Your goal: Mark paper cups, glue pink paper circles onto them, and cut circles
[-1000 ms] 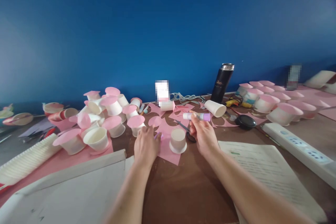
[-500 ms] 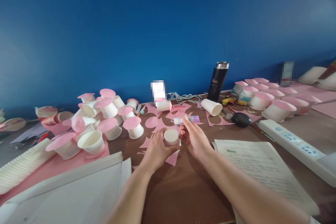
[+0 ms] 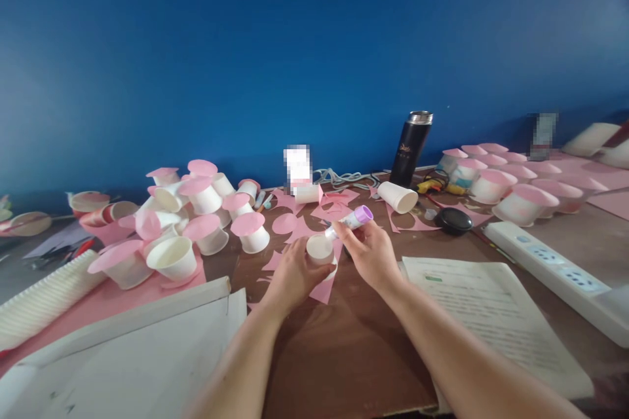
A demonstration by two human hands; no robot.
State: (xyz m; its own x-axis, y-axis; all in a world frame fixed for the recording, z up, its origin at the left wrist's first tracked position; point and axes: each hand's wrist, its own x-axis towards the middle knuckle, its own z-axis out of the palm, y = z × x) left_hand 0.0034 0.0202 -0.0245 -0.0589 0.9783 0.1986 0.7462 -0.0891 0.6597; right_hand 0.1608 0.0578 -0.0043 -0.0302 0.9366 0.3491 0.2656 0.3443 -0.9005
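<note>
Table (image 3: 334, 366), brown, bare at the near edge between the forearms. White cardboard (image 3: 132, 353) lay flat at near left, printed paper sheets (image 3: 486, 314) at near right. Left hand (image 3: 297, 278) was wrapped around a white paper cup (image 3: 319, 249), which stood upside down, base up, rim down over pink paper (image 3: 323, 292) on the table, in front of the person. Right hand (image 3: 372, 250) was closed on a glue stick (image 3: 354, 217), tilted, purple end up and to the right, white end by the cup's base; contact there could not be told. Hands were close together but apart from each other.

Farther left, a long stack of cups (image 3: 46, 301) lay on its side, next to a jumbled pile of cups with pink discs (image 3: 199, 193). Right side: white power strip (image 3: 555, 275), sockets up, and a small black case (image 3: 455, 221) beyond its far end. Middle: pink scraps, and a cup on its side (image 3: 397, 198). Back right, more cups with pink tops (image 3: 525, 196) stood in rows.

Along the back: pale cable (image 3: 346, 178), pixelated upright rectangle (image 3: 298, 167), black bottle (image 3: 410, 154), tilted in view. Plain blue wall (image 3: 314, 59) behind everything.
</note>
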